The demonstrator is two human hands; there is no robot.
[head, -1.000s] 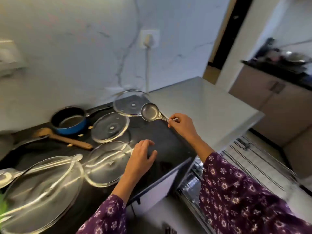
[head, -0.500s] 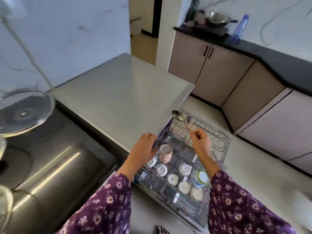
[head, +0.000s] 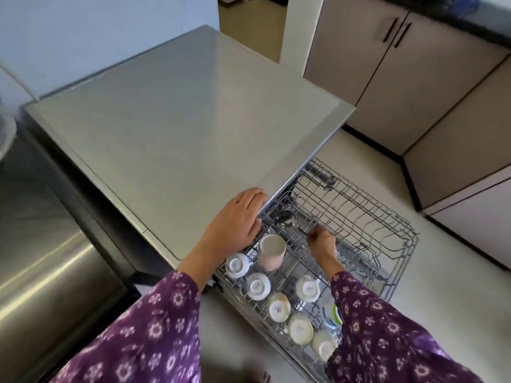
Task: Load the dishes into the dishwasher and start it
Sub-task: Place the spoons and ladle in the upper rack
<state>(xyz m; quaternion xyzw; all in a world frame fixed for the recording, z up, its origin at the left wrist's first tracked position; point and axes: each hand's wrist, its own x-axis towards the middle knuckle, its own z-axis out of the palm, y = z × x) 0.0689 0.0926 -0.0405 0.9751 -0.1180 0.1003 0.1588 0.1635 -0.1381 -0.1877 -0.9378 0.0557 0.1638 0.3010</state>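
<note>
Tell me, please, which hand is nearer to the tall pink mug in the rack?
Left. The left hand rests on the dishwasher top's edge, right beside the pink mug. The right hand is farther right, holding the ladle by its handle.

Your right hand pinches the ladle handle down in the pulled-out rack, near upturned cups. Left hand rests flat on the dishwasher top.

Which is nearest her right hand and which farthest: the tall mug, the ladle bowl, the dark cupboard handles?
1. Ladle bowl, just left of the right hand, its handle in her grip.
2. Tall mug, left in the rack.
3. Cupboard handles, far up right.
</note>
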